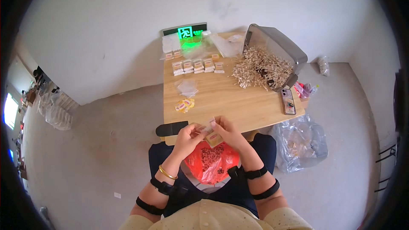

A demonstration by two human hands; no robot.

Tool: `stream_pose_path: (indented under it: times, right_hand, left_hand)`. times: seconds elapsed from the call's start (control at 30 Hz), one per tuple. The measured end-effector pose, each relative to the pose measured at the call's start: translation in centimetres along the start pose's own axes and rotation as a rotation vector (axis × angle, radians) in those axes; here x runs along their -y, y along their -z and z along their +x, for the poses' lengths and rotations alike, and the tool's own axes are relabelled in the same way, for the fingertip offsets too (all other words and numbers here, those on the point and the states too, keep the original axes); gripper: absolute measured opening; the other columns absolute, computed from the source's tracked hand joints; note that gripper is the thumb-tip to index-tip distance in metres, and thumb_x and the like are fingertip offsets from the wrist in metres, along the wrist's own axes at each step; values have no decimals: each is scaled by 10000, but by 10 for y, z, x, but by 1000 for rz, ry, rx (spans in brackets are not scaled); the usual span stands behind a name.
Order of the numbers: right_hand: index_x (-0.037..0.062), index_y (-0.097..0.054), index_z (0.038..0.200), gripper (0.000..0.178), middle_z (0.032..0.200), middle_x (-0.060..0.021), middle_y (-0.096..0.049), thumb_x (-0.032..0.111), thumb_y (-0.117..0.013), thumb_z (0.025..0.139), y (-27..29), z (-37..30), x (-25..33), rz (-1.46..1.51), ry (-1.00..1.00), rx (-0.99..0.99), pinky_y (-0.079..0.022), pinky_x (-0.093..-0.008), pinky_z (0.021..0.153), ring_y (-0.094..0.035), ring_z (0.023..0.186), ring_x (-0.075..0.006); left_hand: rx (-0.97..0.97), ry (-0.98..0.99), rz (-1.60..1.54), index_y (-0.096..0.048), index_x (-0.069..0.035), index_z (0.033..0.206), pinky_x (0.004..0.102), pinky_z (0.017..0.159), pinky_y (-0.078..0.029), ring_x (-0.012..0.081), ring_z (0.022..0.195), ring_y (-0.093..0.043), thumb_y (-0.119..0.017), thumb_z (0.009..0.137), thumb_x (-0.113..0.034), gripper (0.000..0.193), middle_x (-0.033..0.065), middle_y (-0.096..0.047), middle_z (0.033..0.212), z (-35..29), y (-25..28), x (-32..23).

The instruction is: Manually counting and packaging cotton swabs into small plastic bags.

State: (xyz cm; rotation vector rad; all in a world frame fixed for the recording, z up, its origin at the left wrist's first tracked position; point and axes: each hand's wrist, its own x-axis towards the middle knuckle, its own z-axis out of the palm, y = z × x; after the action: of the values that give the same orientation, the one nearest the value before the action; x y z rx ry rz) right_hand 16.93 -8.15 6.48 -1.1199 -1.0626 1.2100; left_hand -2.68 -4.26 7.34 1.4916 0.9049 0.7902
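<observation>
table (238,102) of pale wood, grey bin (279,44) tipped over it spilling tan sticks (260,70), red bag (211,162) on lap, green lit sign (185,32) (far edge), row of small packets (197,66), left hand (187,138) and right hand (228,131) pinching one small packet (211,133) at near edge

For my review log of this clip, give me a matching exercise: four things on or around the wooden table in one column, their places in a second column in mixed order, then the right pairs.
Things:
1. phone
2. red plastic bag
3. tipped grey bin spilling pale sticks
4. yellow sachets

Places:
A. on the person's lap
B. table's left part, near a clear bag
C. table's right edge
D. table's far right corner

Pairs: 1-C, 2-A, 3-D, 4-B
</observation>
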Motion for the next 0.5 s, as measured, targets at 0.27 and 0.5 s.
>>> stream_pose_path:
  times: [0.27,0.5]
  right_hand:
    - [-9,-602,1250,327,928,-45,-678,221,-654,1023,58,56,-71,-171,-172,-183,-507,-257,689,-629,788,-100]
    - [-63,-550,1300,434,836,-109,-698,119,-683,930,124,211,-62,-294,74,-464,-529,-291,633,-673,688,-147]
  left_hand:
    - [-158,137,4,-681,-35,1140,302,719,-569,185,862,-731,-717,984,-288,299,97,-731,1067,75,1,57]
    - [-41,-446,945,-628,-72,878,440,716,-536,312,842,-625,-703,914,-209,161,94,-617,886,113,13,122]
